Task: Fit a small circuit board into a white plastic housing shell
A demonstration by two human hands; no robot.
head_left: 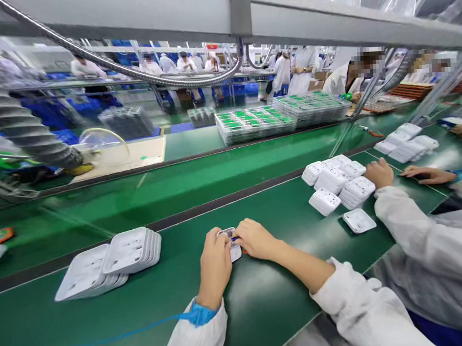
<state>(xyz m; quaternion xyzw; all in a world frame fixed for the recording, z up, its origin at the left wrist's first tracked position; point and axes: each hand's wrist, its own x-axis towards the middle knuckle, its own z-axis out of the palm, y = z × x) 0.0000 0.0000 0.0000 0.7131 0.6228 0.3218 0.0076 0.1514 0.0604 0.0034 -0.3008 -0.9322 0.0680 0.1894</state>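
Small white plastic shell [235, 253] was near ctr of frame, btwn the fingers of both hands, over green flat tabletop [175, 298]. L hand [215, 263] had fingers curled nearly closed on shell's left edge; R hand [255, 238] had fingers bent over its right side, pinching small dark-blue item [234, 238], type unclear. Stacked white rounded-corner shells [129, 251] sat lower left.

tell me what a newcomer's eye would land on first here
Probably the two hands, left and right, meeting over a small white piece at the centre of the green bench. Next, perhaps, the fanned white covers at left and the green-topped trays behind.
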